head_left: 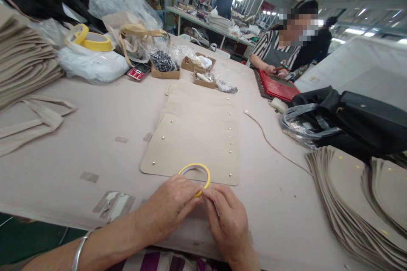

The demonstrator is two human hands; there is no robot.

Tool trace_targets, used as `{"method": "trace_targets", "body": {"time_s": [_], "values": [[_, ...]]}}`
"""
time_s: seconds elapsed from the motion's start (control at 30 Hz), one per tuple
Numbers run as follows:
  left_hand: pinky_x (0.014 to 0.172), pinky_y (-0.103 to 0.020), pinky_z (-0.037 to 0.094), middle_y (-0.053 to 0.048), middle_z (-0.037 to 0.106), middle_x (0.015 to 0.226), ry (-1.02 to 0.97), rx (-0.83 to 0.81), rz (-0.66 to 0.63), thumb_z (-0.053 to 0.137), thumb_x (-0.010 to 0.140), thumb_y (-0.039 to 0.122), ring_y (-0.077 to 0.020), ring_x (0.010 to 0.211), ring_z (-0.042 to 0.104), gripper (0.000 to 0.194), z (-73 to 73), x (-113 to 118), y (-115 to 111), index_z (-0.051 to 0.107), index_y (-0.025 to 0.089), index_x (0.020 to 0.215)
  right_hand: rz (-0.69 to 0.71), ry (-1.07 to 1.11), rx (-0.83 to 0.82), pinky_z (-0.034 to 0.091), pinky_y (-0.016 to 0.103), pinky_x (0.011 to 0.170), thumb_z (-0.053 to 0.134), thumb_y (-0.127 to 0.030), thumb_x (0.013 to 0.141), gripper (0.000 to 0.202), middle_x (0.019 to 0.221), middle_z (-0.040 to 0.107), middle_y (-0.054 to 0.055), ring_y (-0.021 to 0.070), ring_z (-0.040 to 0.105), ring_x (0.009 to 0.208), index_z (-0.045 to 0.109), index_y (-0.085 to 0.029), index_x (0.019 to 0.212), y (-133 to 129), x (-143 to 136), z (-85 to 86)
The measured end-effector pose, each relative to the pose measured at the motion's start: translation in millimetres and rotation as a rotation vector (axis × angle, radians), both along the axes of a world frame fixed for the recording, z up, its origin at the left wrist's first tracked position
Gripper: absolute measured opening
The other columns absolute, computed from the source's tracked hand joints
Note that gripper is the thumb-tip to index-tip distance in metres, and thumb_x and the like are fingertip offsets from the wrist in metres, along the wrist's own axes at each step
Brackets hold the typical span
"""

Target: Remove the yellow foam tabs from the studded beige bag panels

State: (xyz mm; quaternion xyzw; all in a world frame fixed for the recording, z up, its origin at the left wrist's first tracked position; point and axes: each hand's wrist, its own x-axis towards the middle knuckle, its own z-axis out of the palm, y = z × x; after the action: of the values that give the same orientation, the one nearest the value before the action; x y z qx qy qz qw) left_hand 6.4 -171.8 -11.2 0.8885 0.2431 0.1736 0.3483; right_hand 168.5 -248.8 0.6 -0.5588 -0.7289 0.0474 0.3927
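Observation:
A narrow roll of yellow tape point(207, 173) stands upright over the front edge of a stack of beige panels point(197, 144). My left hand point(171, 203) grips the roll at its lower left, thumb and fingers pressed together. At the roll's lower right, my right hand point(227, 216) pinches with its fingertips, close against the left fingertips; what lies between them is too small to make out. Small metal studs line both sides of the top panel, and the panels behind it are fanned away from me.
Beige pieces are stacked at the left point(25, 55) and right point(359, 203). Yellow tape rolls point(98, 42) rest on a white bag. Small boxes point(165, 74), a cord point(270, 142) and black bags point(359, 118) lie farther back. A person point(276, 51) works across the table.

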Motion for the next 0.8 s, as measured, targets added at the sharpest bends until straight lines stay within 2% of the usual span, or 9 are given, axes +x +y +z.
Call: {"method": "trace_targets", "body": {"time_s": [0.17, 0.33, 0.5, 0.67, 0.8], "values": [[0.089, -0.040, 0.044, -0.005, 0.066, 0.096, -0.011, 0.051, -0.002, 0.040, 0.097, 0.022, -0.0216, 0.091, 0.058, 0.019, -4.6, 1, -2, 0.058, 0.020, 0.102, -0.004, -0.052, -0.010, 0.053, 0.028, 0.069, 0.050, -0.007, 0.089, 0.016, 0.081, 0.068, 0.005, 0.0169, 0.062, 0.076, 0.060, -0.018, 0.094, -1, 1, -2.2], [0.089, -0.041, 0.045, -0.005, 0.066, 0.097, -0.047, 0.129, 0.020, 0.038, 0.097, 0.021, -0.0220, 0.091, 0.058, 0.022, -13.0, 4, -3, 0.057, 0.021, 0.109, -0.038, -0.060, -0.058, 0.050, 0.026, 0.065, 0.048, -0.009, 0.089, 0.016, 0.076, 0.066, 0.004, 0.0157, 0.061, 0.071, 0.060, -0.019, 0.090, -2, 3, -7.5], [0.086, -0.038, 0.047, -0.007, 0.066, 0.097, -0.007, 0.143, 0.139, 0.039, 0.097, 0.025, -0.0230, 0.092, 0.059, 0.022, -13.6, 5, 0, 0.056, 0.020, 0.109, -0.111, -0.052, -0.036, 0.049, 0.025, 0.062, 0.047, -0.008, 0.088, 0.018, 0.071, 0.064, 0.002, 0.0148, 0.060, 0.067, 0.060, -0.020, 0.085, -4, 7, -9.1], [0.083, -0.033, 0.048, -0.005, 0.066, 0.096, -0.004, 0.029, 0.096, 0.037, 0.098, 0.028, -0.0204, 0.092, 0.060, 0.022, 0.9, 8, 2, 0.057, 0.021, 0.104, -0.181, 0.104, -0.043, 0.054, 0.027, 0.069, 0.051, -0.009, 0.087, 0.024, 0.086, 0.067, 0.005, 0.0152, 0.064, 0.077, 0.059, -0.019, 0.108, -8, 16, -5.0], [0.086, -0.033, 0.047, -0.003, 0.066, 0.100, -0.016, -0.027, 0.048, 0.037, 0.098, 0.027, -0.0191, 0.094, 0.060, 0.022, 6.3, 9, 0, 0.057, 0.023, 0.107, -0.095, 0.092, -0.078, 0.054, 0.031, 0.077, 0.053, -0.008, 0.087, 0.032, 0.097, 0.068, 0.007, 0.0173, 0.064, 0.088, 0.058, -0.020, 0.115, -8, 16, -1.6]]}}
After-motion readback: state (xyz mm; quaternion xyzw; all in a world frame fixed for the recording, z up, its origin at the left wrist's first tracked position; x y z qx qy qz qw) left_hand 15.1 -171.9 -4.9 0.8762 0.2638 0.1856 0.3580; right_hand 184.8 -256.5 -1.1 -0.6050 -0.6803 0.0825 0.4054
